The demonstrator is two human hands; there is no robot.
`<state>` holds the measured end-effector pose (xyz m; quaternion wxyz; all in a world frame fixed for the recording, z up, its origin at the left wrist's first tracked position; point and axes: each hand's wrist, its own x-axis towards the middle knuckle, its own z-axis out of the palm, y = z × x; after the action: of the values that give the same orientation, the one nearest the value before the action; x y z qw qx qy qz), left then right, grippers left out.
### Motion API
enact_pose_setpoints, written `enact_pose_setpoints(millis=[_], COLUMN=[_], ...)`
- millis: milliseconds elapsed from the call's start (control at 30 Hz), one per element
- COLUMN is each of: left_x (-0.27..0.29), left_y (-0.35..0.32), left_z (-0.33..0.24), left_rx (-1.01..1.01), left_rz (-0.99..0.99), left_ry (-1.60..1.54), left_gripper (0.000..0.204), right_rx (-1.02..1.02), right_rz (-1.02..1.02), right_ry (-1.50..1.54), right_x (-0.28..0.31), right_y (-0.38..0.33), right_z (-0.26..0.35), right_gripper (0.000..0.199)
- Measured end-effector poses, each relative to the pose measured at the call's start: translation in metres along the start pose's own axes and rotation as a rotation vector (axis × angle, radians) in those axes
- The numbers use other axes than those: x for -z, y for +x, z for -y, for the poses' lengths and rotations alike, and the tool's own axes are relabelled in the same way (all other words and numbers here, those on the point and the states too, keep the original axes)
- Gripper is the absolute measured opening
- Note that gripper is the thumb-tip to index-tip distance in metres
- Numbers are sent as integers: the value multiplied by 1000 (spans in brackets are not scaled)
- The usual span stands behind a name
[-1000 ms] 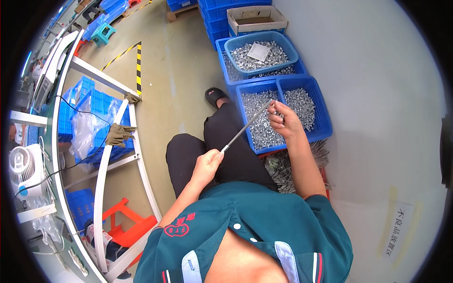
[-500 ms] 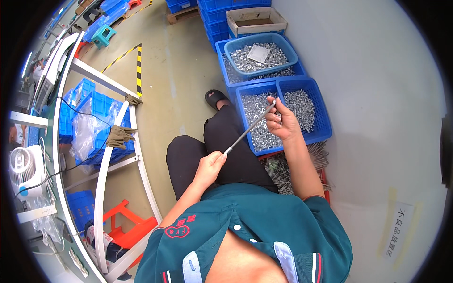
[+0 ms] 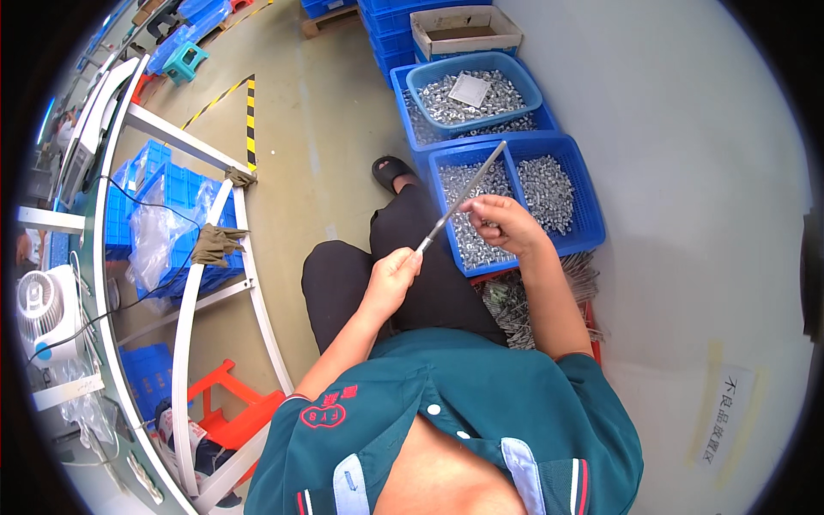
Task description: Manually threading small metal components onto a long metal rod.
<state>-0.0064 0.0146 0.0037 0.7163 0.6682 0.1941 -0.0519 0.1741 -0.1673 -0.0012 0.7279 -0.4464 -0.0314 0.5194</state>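
Observation:
My left hand (image 3: 395, 276) is closed around the lower end of a thin grey metal rod (image 3: 472, 187). The rod slants up and to the right over a blue basket of small metal parts, its far end free. My right hand (image 3: 508, 227) is beside the middle of the rod, fingers partly bent and spread, fingertips at or just touching its side. Below both lies the two-part blue basket (image 3: 592, 206), with small silver nut-like pieces (image 3: 545, 193) in each half. Whether a small piece sits on the rod is too blurred to tell.
Behind it, a lighter blue basin (image 3: 528, 86) holds more silver parts and a white paper slip. Many thin rods (image 3: 515, 313) lie in a red container by my right forearm. A white-framed workbench (image 3: 266, 343) stands left, a pale wall (image 3: 678, 172) right.
My right hand has let go of the rod's far end and moved down beside its middle. The rod now points more steeply upward, still in my left hand.

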Motion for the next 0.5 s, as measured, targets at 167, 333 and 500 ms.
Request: enact_pose_setpoints(millis=[167,333,500], left_x=[3,3,6], left_y=[-2,-5,-8], left_z=[0,9,10], left_rx=[13,65,90], left_rz=[4,0,-14], left_ry=[-18,-44,-8], left_gripper=[31,31,30], right_rx=[37,-141,-59], right_rz=[-134,-457,-209], right_ry=[730,597,582], right_x=[47,70,68], right_y=[17,40,36], right_z=[-21,-49,-47], right_gripper=[16,18,20])
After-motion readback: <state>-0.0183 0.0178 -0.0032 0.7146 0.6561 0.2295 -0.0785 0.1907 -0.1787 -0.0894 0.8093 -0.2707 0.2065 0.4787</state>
